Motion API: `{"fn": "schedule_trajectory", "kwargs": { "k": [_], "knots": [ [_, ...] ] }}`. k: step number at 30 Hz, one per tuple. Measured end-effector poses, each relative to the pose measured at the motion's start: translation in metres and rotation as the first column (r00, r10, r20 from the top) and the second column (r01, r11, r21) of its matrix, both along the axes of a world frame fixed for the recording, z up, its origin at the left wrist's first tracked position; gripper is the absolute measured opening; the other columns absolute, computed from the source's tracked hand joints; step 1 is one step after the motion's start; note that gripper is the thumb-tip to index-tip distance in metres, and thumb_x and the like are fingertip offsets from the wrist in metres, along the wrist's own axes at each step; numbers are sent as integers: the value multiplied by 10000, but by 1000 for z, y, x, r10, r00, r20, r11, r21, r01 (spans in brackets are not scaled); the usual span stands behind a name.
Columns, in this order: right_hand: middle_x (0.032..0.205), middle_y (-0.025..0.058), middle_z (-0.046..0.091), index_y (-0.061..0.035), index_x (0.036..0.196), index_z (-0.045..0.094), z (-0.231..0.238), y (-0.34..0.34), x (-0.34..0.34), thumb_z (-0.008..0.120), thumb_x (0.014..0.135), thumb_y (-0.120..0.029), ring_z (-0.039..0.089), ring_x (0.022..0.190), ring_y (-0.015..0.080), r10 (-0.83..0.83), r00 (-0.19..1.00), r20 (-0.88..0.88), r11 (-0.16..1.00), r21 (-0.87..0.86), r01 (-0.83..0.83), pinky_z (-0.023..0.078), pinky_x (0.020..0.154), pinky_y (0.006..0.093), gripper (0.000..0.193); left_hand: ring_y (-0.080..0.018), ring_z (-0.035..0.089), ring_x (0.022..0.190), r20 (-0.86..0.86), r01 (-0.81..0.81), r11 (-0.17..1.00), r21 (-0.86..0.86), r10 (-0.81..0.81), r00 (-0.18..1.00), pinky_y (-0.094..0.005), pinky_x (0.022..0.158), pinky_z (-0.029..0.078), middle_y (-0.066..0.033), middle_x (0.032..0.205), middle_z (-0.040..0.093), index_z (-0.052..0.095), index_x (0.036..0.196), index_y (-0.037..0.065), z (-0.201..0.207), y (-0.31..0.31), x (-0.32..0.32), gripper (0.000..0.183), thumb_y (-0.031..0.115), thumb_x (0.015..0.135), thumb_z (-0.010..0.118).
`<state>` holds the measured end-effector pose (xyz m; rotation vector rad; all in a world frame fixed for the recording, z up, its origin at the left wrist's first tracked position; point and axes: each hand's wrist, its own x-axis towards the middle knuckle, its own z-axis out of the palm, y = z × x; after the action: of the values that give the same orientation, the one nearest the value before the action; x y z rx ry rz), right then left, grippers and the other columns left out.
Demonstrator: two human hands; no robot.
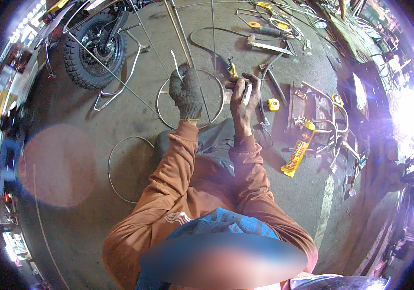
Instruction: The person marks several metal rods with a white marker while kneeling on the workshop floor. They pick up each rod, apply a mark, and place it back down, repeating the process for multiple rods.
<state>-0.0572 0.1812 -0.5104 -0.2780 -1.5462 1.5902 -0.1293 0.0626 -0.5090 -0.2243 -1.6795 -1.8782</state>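
Observation:
My left hand (186, 96), in a dark grey knitted glove, is closed around thin metal rods (180, 34) that rise from it toward the top of the view. A short curved white strip (175, 64) sticks up at its thumb. To the right, my bare, dirt-stained right hand (242, 104) is closed on a slim white marker-like pen (247, 92). The rods belong to a larger wire frame whose thin bars slant down to the left. A round metal hoop (158, 104) lies on the floor behind my gloved hand.
A motorcycle wheel (96, 50) stands at upper left. Rightward lie a yellow tape measure (273, 104), a hammer (271, 47), an angle grinder (265, 30), yellow-handled pliers (231, 67), a yellow packet (299, 149) and bent metal tubing (344, 118). Another hoop (110, 169) lies at lower left.

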Motion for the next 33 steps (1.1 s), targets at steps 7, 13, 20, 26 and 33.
{"fn": "schedule_trajectory", "kwargs": {
  "k": [7, 13, 20, 26, 33],
  "knots": [
    [887, 145, 725, 11, 1116, 487, 2, -2, 3, 510, 1002, -89, 712, 706, 198, 7, 1000, -6, 1000, 3, -7, 546, 675, 315, 154, -53, 514, 720, 46, 11, 1000, 12, -12, 999, -240, 628, 411, 68, 809, 586, 681, 1106, 40, -6, -2, -7, 181, 141, 956, 674],
    [857, 140, 715, 8, 1106, 501, 1, -2, 2, 518, 998, -86, 708, 707, 205, -18, 1000, -4, 1000, 8, 18, 540, 671, 319, 144, -56, 527, 735, 24, 20, 997, 79, -22, 999, -239, 646, 426, 64, 842, 610, 692, 1098, 46, -6, 0, -7, 180, 143, 947, 683],
    [795, 128, 687, 12, 1122, 553, -5, -7, 0, 453, 1056, -213, 677, 673, 182, 50, 988, -143, 992, -112, -66, 535, 606, 313, 255, -130, 604, 927, 52, 17, 996, 85, -21, 998, -285, 823, 491, -12, 1049, 672, 685, 1153, 21, -3, -4, -3, 237, 126, 941, 699],
    [790, 63, 620, 22, 1266, 610, 0, -14, 4, 401, 1096, -291, 545, 622, 116, 78, 982, -173, 983, -150, -104, 441, 549, 285, 413, -95, 490, 669, -62, 120, 992, 40, -117, 991, -255, 584, 420, 22, 811, 563, 643, 1112, 34, -3, -3, -6, 168, 124, 971, 635],
    [942, 117, 699, 49, 1242, 573, 21, -30, 5, 568, 984, -156, 691, 826, 187, 201, 937, -287, 962, -121, -244, 562, 752, 320, 330, -96, 480, 740, -62, 247, 969, -24, -248, 967, -259, 643, 401, 6, 876, 562, 611, 1103, 9, 7, -9, 5, 271, 222, 944, 662]
  ]
}}
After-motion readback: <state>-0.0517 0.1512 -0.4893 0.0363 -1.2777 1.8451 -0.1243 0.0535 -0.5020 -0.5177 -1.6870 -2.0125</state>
